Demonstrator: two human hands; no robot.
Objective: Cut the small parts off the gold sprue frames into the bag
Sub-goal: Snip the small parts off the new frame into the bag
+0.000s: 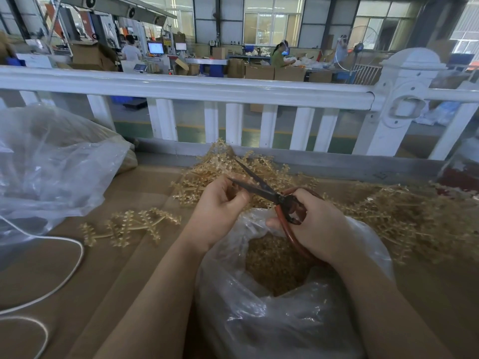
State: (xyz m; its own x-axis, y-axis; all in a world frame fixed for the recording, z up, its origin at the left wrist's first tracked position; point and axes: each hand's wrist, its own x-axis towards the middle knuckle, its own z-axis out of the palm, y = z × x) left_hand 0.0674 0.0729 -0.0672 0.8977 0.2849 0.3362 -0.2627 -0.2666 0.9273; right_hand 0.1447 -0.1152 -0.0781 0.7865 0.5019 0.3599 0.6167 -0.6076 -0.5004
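Note:
My right hand [315, 224] grips the red handles of a pair of scissors [261, 189] whose dark blades stand apart, pointing up and left. My left hand [219, 206] is curled just left of the blades, pinching something small that I cannot make out. Below both hands a clear plastic bag [272, 320] gapes open, holding a heap of cut gold parts [274, 263]. Gold sprue frames [212, 167] are piled behind the hands, with more frames [404, 216] to the right.
A stripped gold frame [129, 226] lies on the cardboard-covered table [108, 275] to the left. A large clear bag [51, 172] fills the left side. A white cable [64, 275] loops at the lower left. A white railing [207, 89] bounds the table's far edge.

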